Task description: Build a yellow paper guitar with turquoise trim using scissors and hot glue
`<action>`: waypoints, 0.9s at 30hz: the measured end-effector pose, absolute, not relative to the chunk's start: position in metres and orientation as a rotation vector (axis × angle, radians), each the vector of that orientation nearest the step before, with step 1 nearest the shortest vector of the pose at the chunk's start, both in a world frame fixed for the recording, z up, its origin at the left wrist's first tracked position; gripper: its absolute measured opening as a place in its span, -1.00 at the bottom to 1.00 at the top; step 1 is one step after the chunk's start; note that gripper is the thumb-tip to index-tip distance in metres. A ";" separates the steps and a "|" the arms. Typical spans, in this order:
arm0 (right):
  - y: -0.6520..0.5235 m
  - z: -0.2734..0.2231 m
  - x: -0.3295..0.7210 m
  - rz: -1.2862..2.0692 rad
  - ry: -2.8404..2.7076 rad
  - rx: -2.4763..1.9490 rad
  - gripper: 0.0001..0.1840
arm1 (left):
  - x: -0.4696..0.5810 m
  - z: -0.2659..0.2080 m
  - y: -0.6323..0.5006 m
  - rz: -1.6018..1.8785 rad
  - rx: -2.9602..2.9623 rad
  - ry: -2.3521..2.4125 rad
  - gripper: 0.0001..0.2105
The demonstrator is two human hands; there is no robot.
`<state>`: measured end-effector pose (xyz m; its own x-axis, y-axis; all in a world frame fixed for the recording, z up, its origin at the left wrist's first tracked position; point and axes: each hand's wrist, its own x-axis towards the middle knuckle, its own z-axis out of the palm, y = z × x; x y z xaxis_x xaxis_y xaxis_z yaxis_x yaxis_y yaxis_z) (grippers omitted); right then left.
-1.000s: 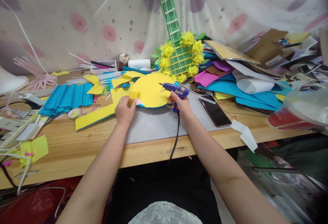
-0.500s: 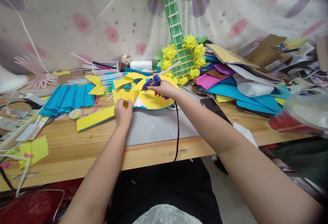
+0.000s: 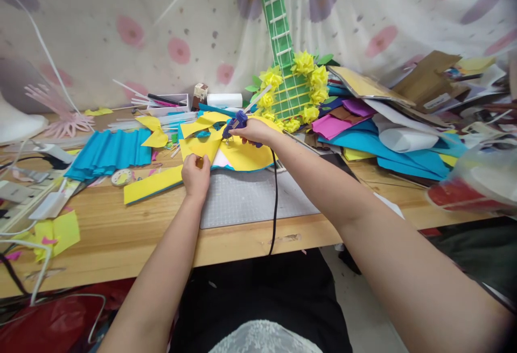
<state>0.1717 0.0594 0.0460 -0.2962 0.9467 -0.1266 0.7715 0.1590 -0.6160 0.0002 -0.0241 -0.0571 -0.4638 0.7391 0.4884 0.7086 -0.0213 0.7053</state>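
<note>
The right hand (image 3: 258, 131) curls round a blue hot-glue gun (image 3: 237, 121) over a yellow cutout (image 3: 250, 160). The left hand (image 3: 196, 178), nearly closed, pinches the cutout's raised flap (image 3: 200, 149).

Left grip (image 3: 196, 177) pinched, right grip (image 3: 258, 130) curled

Glue gun (image 3: 236, 123) partly out of sight

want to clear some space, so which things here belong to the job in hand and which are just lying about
Apparently in use:
glue gun, in the right grip
yellow flap, in the left grip
yellow piece
gridded mat underneath

Apparently just about:
pleated blue paper
small white roll
green guitar
pink paper
</note>
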 end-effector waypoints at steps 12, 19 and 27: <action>0.064 0.045 0.169 0.838 -2.162 -1.662 -0.65 | 0.001 -0.058 -0.025 1.547 1.603 2.172 -0.81; 0.060 0.047 0.177 0.867 -2.200 -1.655 -0.64 | 0.001 -0.059 -0.025 1.558 1.616 2.164 -0.83; 0.057 0.047 0.186 0.852 -2.239 -1.641 -0.62 | 0.001 -0.058 -0.025 1.553 1.623 2.165 -0.83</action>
<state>0.1860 0.0566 0.0472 -0.3418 0.9285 -0.1452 0.7900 0.2002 -0.5794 0.0011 -0.0252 -0.0578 -0.4589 0.7326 0.5027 0.7109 -0.0366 0.7023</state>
